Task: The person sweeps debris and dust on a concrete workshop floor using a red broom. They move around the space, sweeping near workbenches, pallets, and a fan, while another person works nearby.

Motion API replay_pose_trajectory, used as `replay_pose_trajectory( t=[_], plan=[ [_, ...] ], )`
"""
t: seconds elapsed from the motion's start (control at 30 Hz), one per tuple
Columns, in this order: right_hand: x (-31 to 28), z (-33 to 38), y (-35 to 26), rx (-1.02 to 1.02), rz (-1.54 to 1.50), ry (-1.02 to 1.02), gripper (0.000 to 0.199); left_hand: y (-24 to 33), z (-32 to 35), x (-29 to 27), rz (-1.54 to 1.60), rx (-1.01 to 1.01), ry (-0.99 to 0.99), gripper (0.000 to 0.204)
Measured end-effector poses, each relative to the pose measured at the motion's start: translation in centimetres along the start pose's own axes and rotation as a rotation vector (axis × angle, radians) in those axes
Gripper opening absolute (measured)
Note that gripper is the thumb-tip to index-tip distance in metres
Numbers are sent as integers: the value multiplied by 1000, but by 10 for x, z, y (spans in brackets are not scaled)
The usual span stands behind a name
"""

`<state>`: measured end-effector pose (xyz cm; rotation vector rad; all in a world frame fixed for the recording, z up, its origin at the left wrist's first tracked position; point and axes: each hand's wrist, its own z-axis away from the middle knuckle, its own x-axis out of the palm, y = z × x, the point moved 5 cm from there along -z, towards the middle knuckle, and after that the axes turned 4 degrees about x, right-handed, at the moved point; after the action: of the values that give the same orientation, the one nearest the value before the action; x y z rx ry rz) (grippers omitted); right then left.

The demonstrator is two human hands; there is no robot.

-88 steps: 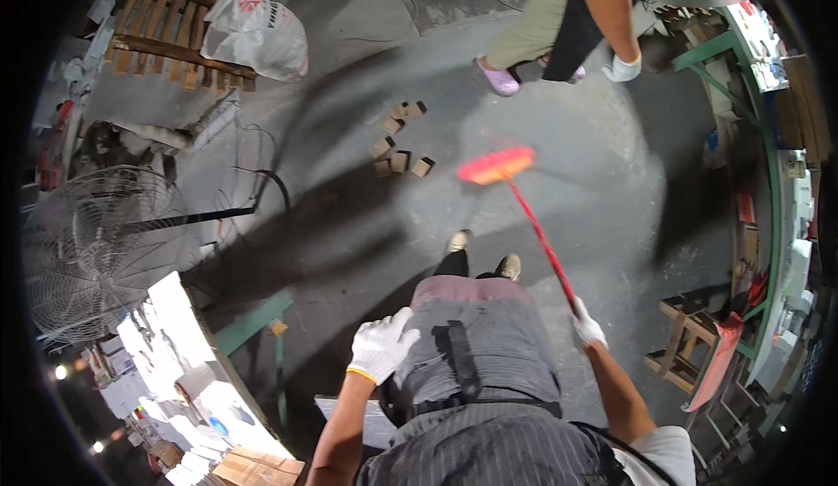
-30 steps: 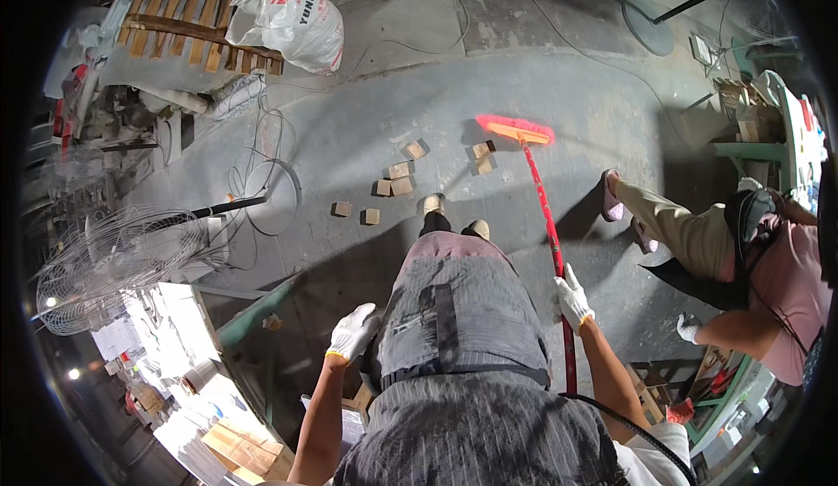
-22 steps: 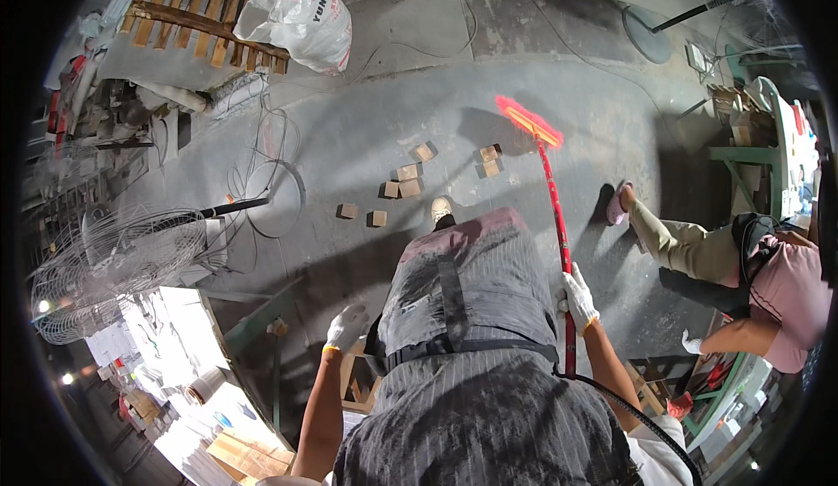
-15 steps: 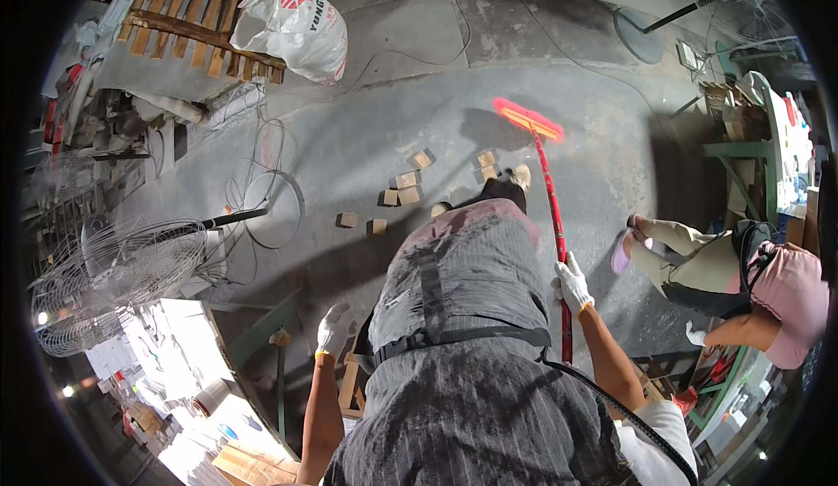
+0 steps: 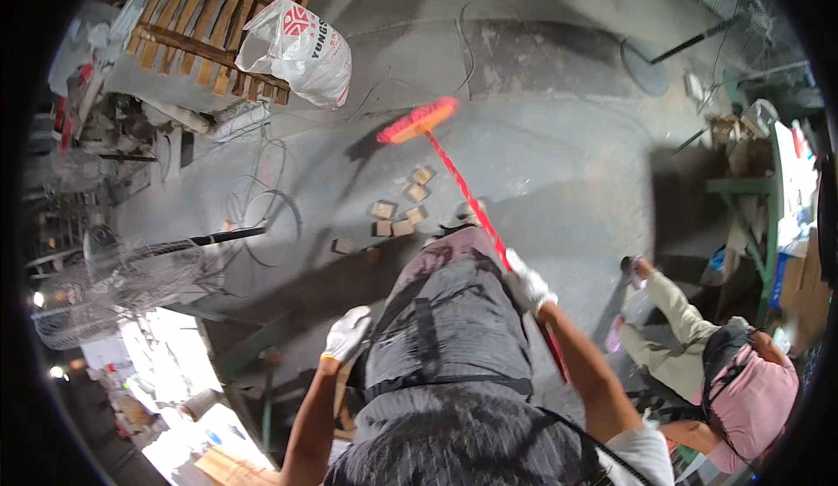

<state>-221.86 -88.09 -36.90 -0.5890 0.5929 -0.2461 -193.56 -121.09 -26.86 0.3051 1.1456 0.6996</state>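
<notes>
So there's a broom [image 5: 463, 191] out over the grey floor, red handle, red bristles. Call straight ahead of the person 12 o'clock, with their feet at the centre of the dial. The handle's long axis runs from about 5 up to 11, with the broom head [image 5: 417, 123] at the 11 end, a bit short of 12. The head itself sits crosswise, its own long axis going roughly 8 to 2. Honestly can't tell if the bristles are touching the floor.

The right hand [image 5: 530, 283], white glove, is out at 4 o'clock and wrapped around the handle, pretty far back from the head. The rest of the handle carries on behind that grip toward 5, between the striped apron [image 5: 467, 337] and the forearm. The left hand [image 5: 347, 334], also gloved, is at about 7:30 just beside the apron. I see nothing in it, but it's blurry, so can't say whether it's clenched or loose.

Small wooden blocks [image 5: 383, 209] are scattered from 9 to 11, nearer the feet than the broom head is. Farther out around 10:30 there's a white plastic bag [image 5: 301, 54] against a slatted pallet [image 5: 196, 52]. Wire-cage fan [image 5: 131, 285] near 9, and another person [image 5: 752, 407] in a pink top over at 4, well apart from the broom.
</notes>
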Motion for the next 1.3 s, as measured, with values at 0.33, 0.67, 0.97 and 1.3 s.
replay_pose_trajectory(
  t=[0.33,0.67,0.97,1.3],
  plan=[
    [-114,-108,13,467,-89,-311,44,45,-70,37,142,-496,-247,33],
    [-174,286,262,1213,-836,187,46,164,-309,29,701,-435,-317,36],
    [-227,165,184,789,-247,180,56,215,-402,31,565,-259,-388,33],
    [-298,-53,200,626,-152,150,45,250,-519,-25,262,-90,-449,36]
  ],
)
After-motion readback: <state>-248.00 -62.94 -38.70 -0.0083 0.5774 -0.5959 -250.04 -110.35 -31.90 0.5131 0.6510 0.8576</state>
